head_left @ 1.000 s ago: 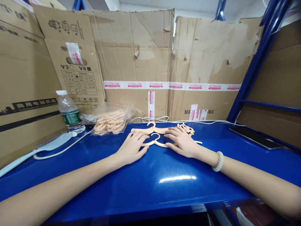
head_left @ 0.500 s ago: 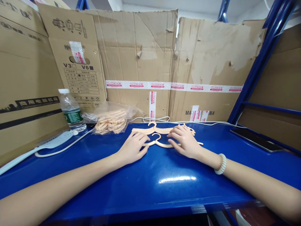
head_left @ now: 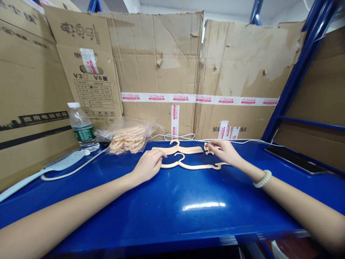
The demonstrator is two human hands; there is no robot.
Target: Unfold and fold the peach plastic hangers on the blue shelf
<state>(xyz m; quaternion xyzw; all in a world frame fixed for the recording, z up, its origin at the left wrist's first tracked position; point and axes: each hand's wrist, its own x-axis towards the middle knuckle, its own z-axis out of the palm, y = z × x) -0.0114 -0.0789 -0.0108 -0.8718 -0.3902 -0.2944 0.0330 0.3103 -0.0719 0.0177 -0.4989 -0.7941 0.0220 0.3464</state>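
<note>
A peach plastic clothes hanger (head_left: 194, 166) lies flat on the blue table, its hook pointing away from me. My left hand (head_left: 148, 163) is closed at its left end, fingers curled and covering that tip. Just behind lie stacked peach hanger pieces (head_left: 188, 149) with another hook (head_left: 175, 143) at their middle. My right hand (head_left: 225, 153) reaches over a small pile of peach plastic pieces (head_left: 208, 149), its fingers pinched together at the pile. What sits between those fingertips is mostly hidden. The front hanger's right end passes under my right wrist.
A clear bag of peach pieces (head_left: 128, 138) lies at the back left, beside a water bottle (head_left: 83, 127) and a pale hairbrush (head_left: 64, 160). A phone (head_left: 293, 160) rests at the right. Cardboard (head_left: 159, 64) walls the back; a white cable (head_left: 242, 141) runs along it.
My right hand has moved right, off the front hanger and onto the pile of small pieces, uncovering the hanger's right arm. My left hand has drawn slightly left, its fingers curling more.
</note>
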